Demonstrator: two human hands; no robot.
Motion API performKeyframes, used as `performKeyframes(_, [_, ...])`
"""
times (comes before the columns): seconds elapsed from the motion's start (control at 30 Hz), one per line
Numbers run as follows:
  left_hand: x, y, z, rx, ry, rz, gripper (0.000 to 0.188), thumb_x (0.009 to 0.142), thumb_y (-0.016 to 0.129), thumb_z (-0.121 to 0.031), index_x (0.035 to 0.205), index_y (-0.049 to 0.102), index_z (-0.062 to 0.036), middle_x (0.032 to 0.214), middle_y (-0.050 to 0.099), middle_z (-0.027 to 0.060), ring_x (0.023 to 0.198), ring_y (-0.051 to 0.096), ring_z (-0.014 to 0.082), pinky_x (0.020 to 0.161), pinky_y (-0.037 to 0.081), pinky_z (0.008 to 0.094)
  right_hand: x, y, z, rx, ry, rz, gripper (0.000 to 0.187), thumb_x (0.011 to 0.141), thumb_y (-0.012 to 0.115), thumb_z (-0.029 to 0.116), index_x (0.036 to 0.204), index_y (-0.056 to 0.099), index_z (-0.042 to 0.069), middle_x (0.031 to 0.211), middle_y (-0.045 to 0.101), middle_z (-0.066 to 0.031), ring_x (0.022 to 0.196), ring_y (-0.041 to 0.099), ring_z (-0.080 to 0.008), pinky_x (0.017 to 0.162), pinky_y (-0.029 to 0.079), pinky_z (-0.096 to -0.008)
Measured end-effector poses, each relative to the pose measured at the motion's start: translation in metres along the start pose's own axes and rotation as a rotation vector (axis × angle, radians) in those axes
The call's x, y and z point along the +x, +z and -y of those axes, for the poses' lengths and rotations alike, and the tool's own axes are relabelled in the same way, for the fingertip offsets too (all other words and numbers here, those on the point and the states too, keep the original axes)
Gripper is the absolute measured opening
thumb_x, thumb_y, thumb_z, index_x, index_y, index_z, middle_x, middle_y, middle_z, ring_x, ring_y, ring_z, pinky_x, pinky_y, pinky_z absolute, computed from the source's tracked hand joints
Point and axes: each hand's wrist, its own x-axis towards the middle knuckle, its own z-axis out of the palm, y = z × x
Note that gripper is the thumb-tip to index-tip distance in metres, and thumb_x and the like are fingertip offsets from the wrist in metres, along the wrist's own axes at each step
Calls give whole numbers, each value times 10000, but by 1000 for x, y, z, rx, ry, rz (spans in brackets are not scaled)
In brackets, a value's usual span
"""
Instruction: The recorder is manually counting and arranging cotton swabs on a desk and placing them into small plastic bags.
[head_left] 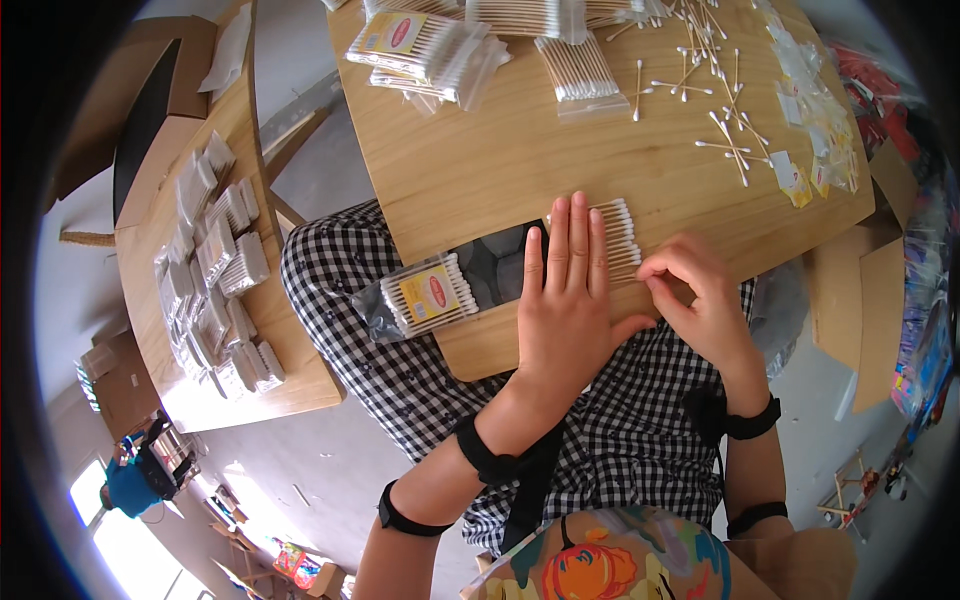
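Centre frame, our left hand (568, 290) lies flat, fingers spread straight, pinning a row of cotton swabs (622, 240) on the wooden table (500, 170); right hand (695, 290) pinches their ends: featherlight, thin, scatter-prone, best gripped mid-bundle.

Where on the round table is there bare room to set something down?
The bare middle of the table, between the bagged swab packs above and the left hand below. Crowded: the right side with loose swabs and small bags.
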Motion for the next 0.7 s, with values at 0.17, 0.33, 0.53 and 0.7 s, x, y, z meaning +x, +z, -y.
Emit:
performKeyframes(0.17, [1,-1,0,-6,2,7,1212,716,637,-746,1497,345,133,1614,292,275,1531,235,395,1230,207,538,-1,-3,-2,27,-4,20,145,837,652,-66,946,664,30,879,631,-76,833,618,-232,727,511,-332])
performKeyframes(0.33, [1,-1,1,4,10,10,1212,720,636,-750,1495,345,135,1610,296,278,1530,236,398,1229,207,543,0,-2,-2,127,115,-32,140,887,612,-59,986,673,21,888,637,-76,820,623,-193,737,507,-303])
performKeyframes(0.53, [1,-1,0,-9,6,6,1211,719,647,-743,1497,343,134,1611,296,277,1530,234,399,1229,206,542,3,-1,0,90,110,-18,131,905,591,-55,983,668,16,875,629,-78,804,617,-190,727,504,-297])
performKeyframes(0.7, [0,-1,0,23,-2,36,1200,734,621,-762,1518,338,102,1633,259,261,1541,206,381,1239,189,526,4,-3,-2,65,84,0,126,910,590,-50,980,668,19,879,626,-75,800,610,-191,722,501,-296])
